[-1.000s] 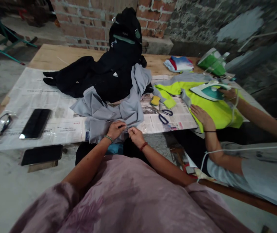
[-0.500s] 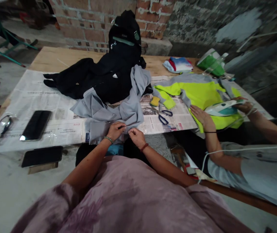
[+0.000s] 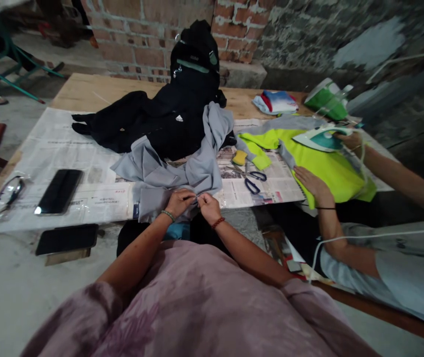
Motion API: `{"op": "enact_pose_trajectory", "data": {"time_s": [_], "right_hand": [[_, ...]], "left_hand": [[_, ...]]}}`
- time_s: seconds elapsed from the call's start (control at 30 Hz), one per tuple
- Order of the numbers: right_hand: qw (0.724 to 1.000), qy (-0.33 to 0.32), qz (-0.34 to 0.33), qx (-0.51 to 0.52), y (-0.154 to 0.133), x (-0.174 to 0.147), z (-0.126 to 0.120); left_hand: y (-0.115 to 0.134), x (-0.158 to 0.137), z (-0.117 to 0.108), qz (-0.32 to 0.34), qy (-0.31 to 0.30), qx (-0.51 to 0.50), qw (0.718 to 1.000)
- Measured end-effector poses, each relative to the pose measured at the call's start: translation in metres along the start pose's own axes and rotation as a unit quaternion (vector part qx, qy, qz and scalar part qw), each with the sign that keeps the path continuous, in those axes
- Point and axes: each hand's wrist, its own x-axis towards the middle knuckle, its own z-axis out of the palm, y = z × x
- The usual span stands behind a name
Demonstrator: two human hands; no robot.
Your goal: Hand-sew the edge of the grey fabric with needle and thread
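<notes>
A crumpled grey cloth garment [image 3: 200, 171] lies over the front edge of the newspaper-covered table, in front of me. At its near edge, my left hand [image 3: 178, 203] is closed, with the cloth pinched in its fingers. My right hand [image 3: 209, 208] is also closed in a pinch, its fingertips meeting those of the left. Whatever is between the right fingertips is too small to make out. Dark-handled scissors [image 3: 252, 184] and a yellow sponge-like piece [image 3: 239, 157] lie to the right of the cloth.
Behind the grey cloth is a black garment [image 3: 141, 121] and a black backpack [image 3: 195, 54]. A co-worker's hand moves an iron [image 3: 321, 139] over a yellow-grey garment [image 3: 319, 173] at right. Left are a phone [image 3: 59, 192], glasses [image 3: 6, 196] and a second dark phone [image 3: 67, 239] below the table edge.
My two hands have come together so the fingertips meet at the cloth. The co-worker's iron has moved away from us and to the left over the yellow garment.
</notes>
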Motion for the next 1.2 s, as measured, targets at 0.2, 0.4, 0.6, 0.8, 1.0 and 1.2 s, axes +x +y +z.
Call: {"op": "enact_pose_trajectory", "data": {"time_s": [0.2,0.4,0.6,0.8,1.0,1.2], "right_hand": [[0.997,-0.059,0.043,0.031,0.003,-0.011,-0.020],[0.984,0.113,-0.120,-0.069,0.000,-0.007,-0.068],[0.944,0.069,-0.161,-0.280,-0.028,0.022,-0.067],[0.913,-0.122,-0.092,-0.377,-0.042,0.036,-0.038],[0.967,-0.161,-0.045,-0.193,-0.027,0.047,-0.031],[0.992,-0.106,-0.065,-0.017,-0.013,0.045,-0.023]], "left_hand": [[0.003,-0.002,0.001,-0.031,0.000,0.037,0.999],[0.001,-0.002,0.004,-0.031,0.007,0.035,0.999],[0.002,-0.002,0.003,-0.015,0.014,0.026,0.999],[0.003,-0.002,0.002,-0.011,0.004,0.039,0.999],[0.001,-0.002,0.003,-0.005,0.006,0.033,0.999],[0.001,-0.002,0.004,-0.013,0.014,0.062,0.998]]}}
